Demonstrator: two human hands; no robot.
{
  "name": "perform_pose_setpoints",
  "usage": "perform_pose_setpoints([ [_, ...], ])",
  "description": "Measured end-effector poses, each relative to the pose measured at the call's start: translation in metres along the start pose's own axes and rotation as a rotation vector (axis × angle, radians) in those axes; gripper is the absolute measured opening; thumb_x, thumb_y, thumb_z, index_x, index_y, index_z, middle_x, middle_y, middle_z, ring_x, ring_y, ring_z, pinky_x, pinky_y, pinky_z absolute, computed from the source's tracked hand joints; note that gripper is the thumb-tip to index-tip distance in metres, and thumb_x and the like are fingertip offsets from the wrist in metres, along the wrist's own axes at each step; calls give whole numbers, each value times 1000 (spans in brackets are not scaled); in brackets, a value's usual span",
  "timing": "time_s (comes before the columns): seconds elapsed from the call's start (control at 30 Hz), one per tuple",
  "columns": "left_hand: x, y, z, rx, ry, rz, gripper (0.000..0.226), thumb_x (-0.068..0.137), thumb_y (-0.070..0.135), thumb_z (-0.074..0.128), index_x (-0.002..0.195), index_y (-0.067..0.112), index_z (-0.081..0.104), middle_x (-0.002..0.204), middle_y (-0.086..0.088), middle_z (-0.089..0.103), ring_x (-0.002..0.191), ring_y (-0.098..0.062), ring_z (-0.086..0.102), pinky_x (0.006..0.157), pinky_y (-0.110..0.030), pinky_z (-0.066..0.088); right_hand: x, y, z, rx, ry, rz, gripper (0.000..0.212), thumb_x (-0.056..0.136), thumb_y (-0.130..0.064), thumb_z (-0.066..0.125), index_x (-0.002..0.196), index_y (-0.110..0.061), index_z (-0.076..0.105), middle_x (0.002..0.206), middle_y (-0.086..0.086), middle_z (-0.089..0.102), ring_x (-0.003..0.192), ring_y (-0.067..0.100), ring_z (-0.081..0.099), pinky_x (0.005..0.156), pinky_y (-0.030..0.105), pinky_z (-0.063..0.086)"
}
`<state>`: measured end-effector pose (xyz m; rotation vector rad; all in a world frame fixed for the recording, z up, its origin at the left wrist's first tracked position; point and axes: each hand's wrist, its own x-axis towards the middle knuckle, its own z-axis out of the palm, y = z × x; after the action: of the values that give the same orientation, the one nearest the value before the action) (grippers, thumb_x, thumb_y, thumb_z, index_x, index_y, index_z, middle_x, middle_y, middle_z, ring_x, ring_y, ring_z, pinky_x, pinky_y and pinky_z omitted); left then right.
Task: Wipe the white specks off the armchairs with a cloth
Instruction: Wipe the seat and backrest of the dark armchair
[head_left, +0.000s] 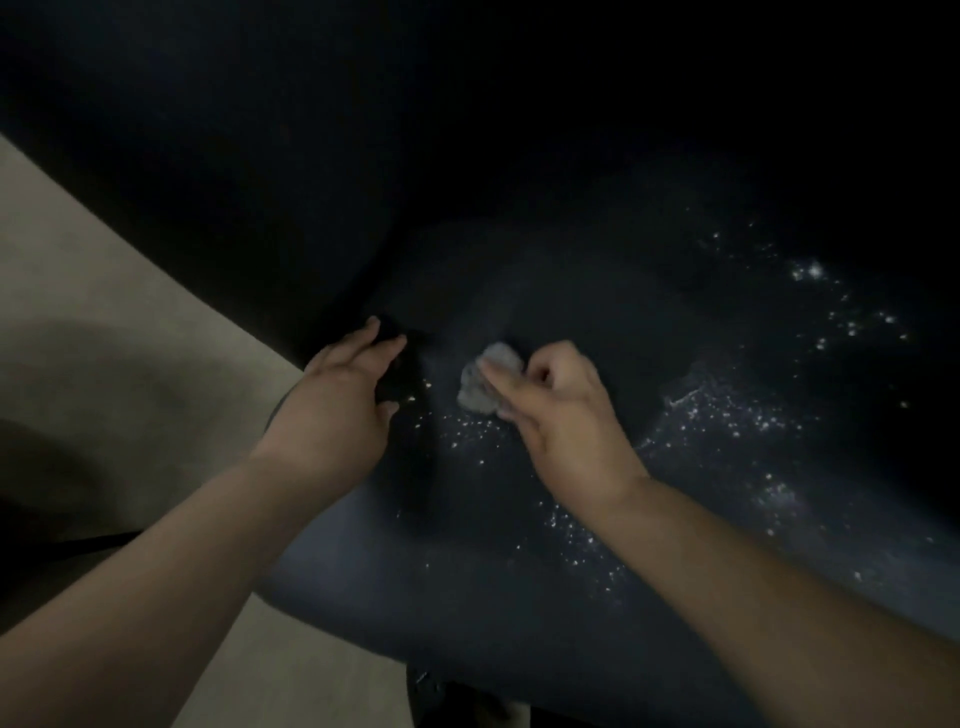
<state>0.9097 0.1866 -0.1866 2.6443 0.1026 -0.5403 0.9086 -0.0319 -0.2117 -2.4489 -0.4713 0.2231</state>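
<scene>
A dark blue armchair (519, 613) fills most of the dim head view. White specks (727, 415) are scattered over its seat, thick on the right and thinner just below the cloth. My right hand (561, 415) is shut on a small crumpled grey cloth (485, 382) and presses it onto the seat near the left side. My left hand (345, 400) rests flat, fingers spread, on the chair's left armrest edge, beside the cloth and apart from it.
Pale beige floor (104, 332) lies to the left of the chair, with dark shadows across it. The chair's tall dark back (467, 130) rises at the top. The seat's front edge curves down toward the bottom of the view.
</scene>
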Motion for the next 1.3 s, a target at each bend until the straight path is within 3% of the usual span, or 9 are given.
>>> perform_pose_setpoints([
  [0.13, -10, -11, 1, -10, -1, -16, 67, 89, 16, 64, 147, 26, 33, 158, 4, 21, 143, -21, 22, 116, -29, 21, -6, 21, -18, 13, 84, 91, 24, 92, -14, 58, 114, -18, 66, 99, 13, 48, 89, 29, 49, 75, 46, 47],
  [0.27, -17, -19, 3, -23, 3, -39, 69, 88, 19, 65, 148, 25, 31, 157, 2, 21, 143, -22, 23, 114, -29, 21, 21, 2, 2, 3, 209, 165, 37, 88, -5, 62, 124, -14, 62, 106, 17, 47, 98, 33, 47, 85, 45, 46],
  [0.43, -26, -29, 0, -6, -6, -30, 76, 84, 22, 71, 149, 23, 31, 158, -1, 20, 142, -26, 24, 116, -33, 21, -3, -11, 8, -45, 62, -98, 50, 83, 1, 66, 128, -22, 61, 94, 11, 47, 85, 29, 46, 72, 42, 48],
  [0.57, -36, -37, 4, 39, -75, -1, 91, 78, 35, 77, 151, 24, 23, 160, 2, 8, 146, -22, 11, 117, -30, 13, 25, 6, 3, -60, 216, 85, 40, 88, -2, 61, 126, -12, 62, 101, 19, 46, 92, 36, 47, 79, 50, 48],
  [0.63, -37, -37, 7, 48, -78, 5, 101, 73, 42, 79, 152, 26, 19, 161, 3, 3, 146, -21, 5, 119, -31, 10, 44, -7, 14, -16, 259, 161, 37, 91, -7, 59, 127, -12, 60, 105, 12, 43, 99, 28, 42, 88, 43, 45],
  [0.87, -41, -42, 13, 65, -87, 27, 111, 69, 44, 81, 153, 31, 8, 160, 7, -7, 147, -17, -3, 117, -28, 2, 7, -23, 18, -75, 12, -171, 44, 85, -3, 65, 126, -20, 63, 96, 14, 50, 87, 32, 48, 74, 43, 47],
  [1.07, -42, -42, 18, 40, -57, 28, 111, 69, 41, 82, 152, 32, 9, 160, 8, -6, 147, -15, -3, 117, -26, 1, 58, -15, 22, -98, 209, 92, 36, 93, -13, 57, 128, -18, 59, 108, 11, 43, 102, 30, 43, 88, 40, 43],
  [1.2, -43, -45, 16, 31, -59, 51, 109, 70, 39, 82, 152, 30, 12, 161, 6, -4, 147, -15, -1, 118, -26, 2, 28, -44, 46, -80, 8, -165, 24, 91, -25, 58, 113, -33, 66, 100, 4, 51, 93, 27, 49, 79, 44, 45],
  [1.3, -45, -50, 12, 42, -81, 64, 106, 71, 37, 81, 152, 31, 13, 161, 6, -3, 147, -18, 0, 117, -26, 3, 5, -36, 28, -88, -56, -279, 43, 85, -4, 65, 121, -27, 66, 91, 11, 50, 82, 30, 49, 69, 43, 47],
])
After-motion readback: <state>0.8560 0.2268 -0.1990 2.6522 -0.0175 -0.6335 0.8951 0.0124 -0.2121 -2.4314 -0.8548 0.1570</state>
